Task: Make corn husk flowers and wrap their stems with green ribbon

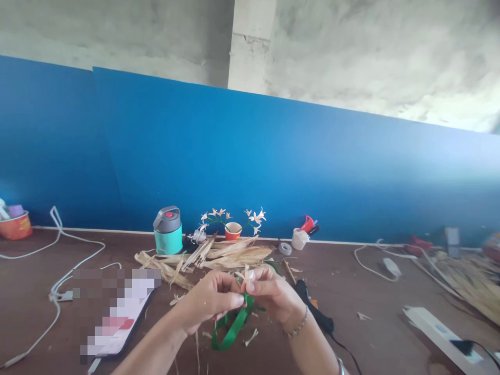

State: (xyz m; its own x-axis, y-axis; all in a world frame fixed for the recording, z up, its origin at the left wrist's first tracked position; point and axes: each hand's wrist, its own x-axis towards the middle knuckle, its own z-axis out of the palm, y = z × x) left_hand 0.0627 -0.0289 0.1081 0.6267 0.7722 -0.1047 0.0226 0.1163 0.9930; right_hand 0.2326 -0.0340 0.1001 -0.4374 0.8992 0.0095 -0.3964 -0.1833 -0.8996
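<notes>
My left hand (213, 301) is closed in a pinch on a strip of green tape (231, 335), which hangs below the fingers in a loop. My right hand (273, 292), with a bracelet at the wrist, pinches a small pale corn-husk flower (246, 273) at its base. The fingertips of both hands meet where the tape joins the flower; the exact joint is hidden. Behind them lies a pile of dry corn husks (234, 255). Finished-looking husk flowers (258, 216) on green stems stand in a red paper cup (233, 234).
A turquoise flask (169, 239) stands behind the husks. At left, a phone (125, 323) lies near white cables (58, 281). A tape roll (285, 248) and a white cup of pens (300, 239) are at the back. A black corded tool (314, 310) and a power strip (441, 333) lie right.
</notes>
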